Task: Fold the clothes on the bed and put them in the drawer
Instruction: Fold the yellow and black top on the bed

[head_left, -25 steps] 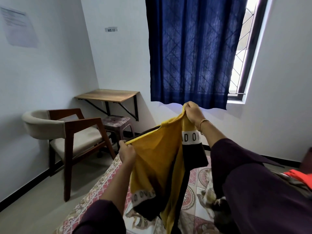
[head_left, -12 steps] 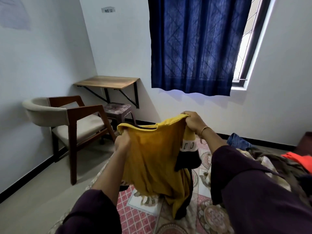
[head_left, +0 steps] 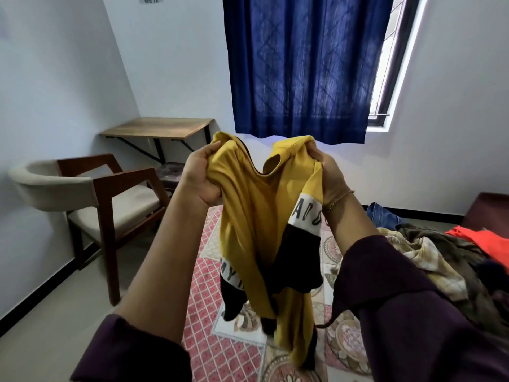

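I hold a yellow T-shirt [head_left: 256, 216] with black sleeves and white lettered bands up in the air above the bed [head_left: 217, 334]. My left hand [head_left: 199, 177] grips its left shoulder. My right hand [head_left: 329, 175] grips the right shoulder. The neckline sags between my hands, and the shirt's body hangs down crumpled toward the patterned bedsheet. A heap of other clothes [head_left: 440, 260] lies on the bed at the right, with blue jeans [head_left: 382, 215] and an orange garment [head_left: 484, 241] among them. No drawer is in view.
A wooden armchair [head_left: 91, 199] with a cream seat stands on the left by the bed. Behind it are a wall-mounted wooden shelf [head_left: 159, 128] and a small stool [head_left: 170, 172]. A blue curtain [head_left: 303, 67] covers the window ahead.
My hands have shifted along the shirt to its two shoulders and moved apart, so the neckline now opens between them. The view has tilted downward.
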A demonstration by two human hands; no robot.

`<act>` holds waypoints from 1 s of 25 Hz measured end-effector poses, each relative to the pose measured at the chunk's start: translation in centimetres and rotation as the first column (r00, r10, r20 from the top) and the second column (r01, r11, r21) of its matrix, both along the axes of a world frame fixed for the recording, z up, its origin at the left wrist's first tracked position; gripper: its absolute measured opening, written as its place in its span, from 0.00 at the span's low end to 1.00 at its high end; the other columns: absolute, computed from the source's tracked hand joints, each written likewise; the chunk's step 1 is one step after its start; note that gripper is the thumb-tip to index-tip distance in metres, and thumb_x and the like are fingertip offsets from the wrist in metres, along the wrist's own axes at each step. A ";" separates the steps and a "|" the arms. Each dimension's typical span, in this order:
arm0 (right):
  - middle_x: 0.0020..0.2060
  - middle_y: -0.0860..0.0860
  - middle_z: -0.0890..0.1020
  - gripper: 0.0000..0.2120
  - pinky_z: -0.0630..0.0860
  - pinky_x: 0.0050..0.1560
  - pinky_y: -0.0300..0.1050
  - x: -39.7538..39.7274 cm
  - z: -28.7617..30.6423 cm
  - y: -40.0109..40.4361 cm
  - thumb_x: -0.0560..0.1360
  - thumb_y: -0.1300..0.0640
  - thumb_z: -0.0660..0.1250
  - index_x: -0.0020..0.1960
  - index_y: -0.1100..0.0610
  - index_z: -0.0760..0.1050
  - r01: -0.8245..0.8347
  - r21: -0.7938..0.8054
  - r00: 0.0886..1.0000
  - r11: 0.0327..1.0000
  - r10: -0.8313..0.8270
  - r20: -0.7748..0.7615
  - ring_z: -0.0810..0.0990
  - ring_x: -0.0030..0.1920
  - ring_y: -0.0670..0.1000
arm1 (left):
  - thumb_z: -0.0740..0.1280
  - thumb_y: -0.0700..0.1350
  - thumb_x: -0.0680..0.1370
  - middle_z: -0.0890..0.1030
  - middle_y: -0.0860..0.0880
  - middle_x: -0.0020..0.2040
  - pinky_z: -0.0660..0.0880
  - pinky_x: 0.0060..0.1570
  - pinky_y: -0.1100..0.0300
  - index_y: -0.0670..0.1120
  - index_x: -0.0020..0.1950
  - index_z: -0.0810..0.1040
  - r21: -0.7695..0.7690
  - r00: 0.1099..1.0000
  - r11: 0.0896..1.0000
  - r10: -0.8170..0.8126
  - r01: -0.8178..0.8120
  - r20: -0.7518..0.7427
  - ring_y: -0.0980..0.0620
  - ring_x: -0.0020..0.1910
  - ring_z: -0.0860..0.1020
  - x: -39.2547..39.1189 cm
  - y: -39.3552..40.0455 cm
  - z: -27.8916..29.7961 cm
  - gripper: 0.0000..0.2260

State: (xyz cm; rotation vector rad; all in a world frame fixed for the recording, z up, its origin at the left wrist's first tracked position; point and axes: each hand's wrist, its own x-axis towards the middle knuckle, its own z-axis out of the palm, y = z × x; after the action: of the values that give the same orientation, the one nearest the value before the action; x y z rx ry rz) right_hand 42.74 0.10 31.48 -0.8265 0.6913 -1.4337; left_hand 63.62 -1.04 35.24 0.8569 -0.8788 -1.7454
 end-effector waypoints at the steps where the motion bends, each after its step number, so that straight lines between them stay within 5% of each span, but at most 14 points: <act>1: 0.44 0.56 0.83 0.24 0.80 0.48 0.48 -0.4 0.3 -0.6 0.82 0.47 0.47 0.52 0.60 0.78 0.037 0.012 0.999 0.999 -0.037 -0.012 0.82 0.45 0.53 | 0.61 0.47 0.79 0.82 0.43 0.35 0.77 0.38 0.55 0.40 0.42 0.80 -0.006 0.998 0.999 0.047 -0.047 0.046 0.47 0.35 0.80 -0.5 -0.9 0.5 0.14; 4: 0.50 0.58 0.80 0.18 0.78 0.46 0.47 -1.8 -1.4 -2.2 0.82 0.50 0.51 0.54 0.58 0.75 0.158 0.147 0.976 0.976 -0.132 -0.175 0.79 0.48 0.54 | 0.66 0.47 0.76 0.79 0.42 0.49 0.76 0.45 0.51 0.41 0.57 0.74 0.021 0.941 0.987 0.144 -0.158 0.305 0.44 0.47 0.78 -3.0 -4.1 -1.0 0.13; 7: 0.43 0.53 0.78 0.12 0.75 0.42 0.41 -2.7 -4.2 -2.8 0.81 0.61 0.54 0.50 0.55 0.76 0.247 0.209 0.883 0.946 -0.131 -0.450 0.77 0.42 0.50 | 0.63 0.40 0.77 0.73 0.44 0.51 0.73 0.47 0.54 0.44 0.57 0.69 -0.125 0.801 0.970 0.245 -0.211 0.546 0.48 0.48 0.73 -5.1 -6.7 -6.0 0.10; 10: 0.38 0.51 0.73 0.17 0.70 0.33 0.38 -4.3 -8.1 -4.8 0.75 0.72 0.55 0.41 0.51 0.71 0.384 0.136 0.644 0.913 -0.160 -0.748 0.71 0.34 0.48 | 0.55 0.32 0.76 0.74 0.45 0.41 0.70 0.35 0.62 0.45 0.41 0.73 -0.232 0.678 0.970 0.219 -0.074 0.702 0.51 0.37 0.71 -6.5 -8.0 -11.7 0.12; 12: 0.33 0.49 0.71 0.20 0.63 0.30 0.38 -5.3 -10.7 -6.4 0.71 0.75 0.53 0.34 0.52 0.67 0.429 0.035 0.434 0.903 -0.171 -0.885 0.67 0.33 0.49 | 0.55 0.31 0.74 0.80 0.46 0.43 0.74 0.42 0.61 0.47 0.36 0.78 -0.270 0.577 0.962 0.194 0.047 0.793 0.48 0.42 0.77 -6.8 -9.2 -15.2 0.17; 15: 0.31 0.50 0.75 0.20 0.67 0.35 0.39 -6.8 -14.9 -10.1 0.67 0.76 0.53 0.28 0.59 0.75 0.467 -0.052 0.259 0.883 -0.192 -0.947 0.72 0.36 0.49 | 0.59 0.35 0.74 0.80 0.47 0.56 0.73 0.53 0.52 0.49 0.51 0.82 -0.349 0.266 0.927 0.305 0.139 0.915 0.44 0.54 0.77 -7.3 -12.1 -18.4 0.16; 17: 0.38 0.53 0.77 0.17 0.66 0.41 0.37 -8.3 -17.0 -14.0 0.71 0.75 0.55 0.40 0.66 0.82 0.507 -0.136 0.169 0.851 -0.252 -0.953 0.75 0.43 0.52 | 0.59 0.36 0.75 0.74 0.47 0.64 0.70 0.58 0.48 0.48 0.62 0.77 -0.398 0.042 0.900 0.398 0.178 0.917 0.42 0.62 0.72 -7.8 -15.1 -19.6 0.18; 20: 0.51 0.64 0.75 0.15 0.61 0.44 0.34 -11.3 -19.4 -21.3 0.74 0.72 0.57 0.53 0.67 0.80 0.520 -0.240 0.082 0.820 -0.327 -0.941 0.72 0.55 0.61 | 0.58 0.37 0.77 0.67 0.46 0.69 0.64 0.61 0.45 0.46 0.68 0.69 -0.405 -0.130 0.901 0.425 0.155 0.896 0.42 0.67 0.65 -9.5 -21.0 -20.7 0.19; 22: 0.55 0.65 0.71 0.21 0.65 0.51 0.42 -13.9 -22.1 -27.3 0.75 0.73 0.53 0.62 0.62 0.76 0.421 -0.221 -0.022 0.880 -0.234 -0.972 0.69 0.59 0.62 | 0.58 0.39 0.78 0.66 0.47 0.70 0.62 0.63 0.43 0.47 0.69 0.67 -0.333 -0.203 0.927 0.364 0.170 0.909 0.42 0.68 0.64 -11.8 -27.0 -22.8 0.20; 25: 0.64 0.65 0.65 0.29 0.67 0.62 0.48 -18.0 -29.3 -36.1 0.77 0.69 0.51 0.74 0.50 0.60 0.259 0.040 -0.151 0.965 0.081 -0.985 0.66 0.64 0.63 | 0.59 0.42 0.78 0.64 0.46 0.72 0.59 0.66 0.39 0.51 0.72 0.65 -0.148 -0.268 0.977 0.185 0.153 0.945 0.41 0.71 0.61 -15.1 -36.5 -29.5 0.22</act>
State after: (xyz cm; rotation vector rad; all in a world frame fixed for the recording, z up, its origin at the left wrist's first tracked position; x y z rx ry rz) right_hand 24.72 -35.98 2.16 -1.7374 2.1590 -0.3928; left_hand 48.55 -37.57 5.77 2.2374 -2.0450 -0.3105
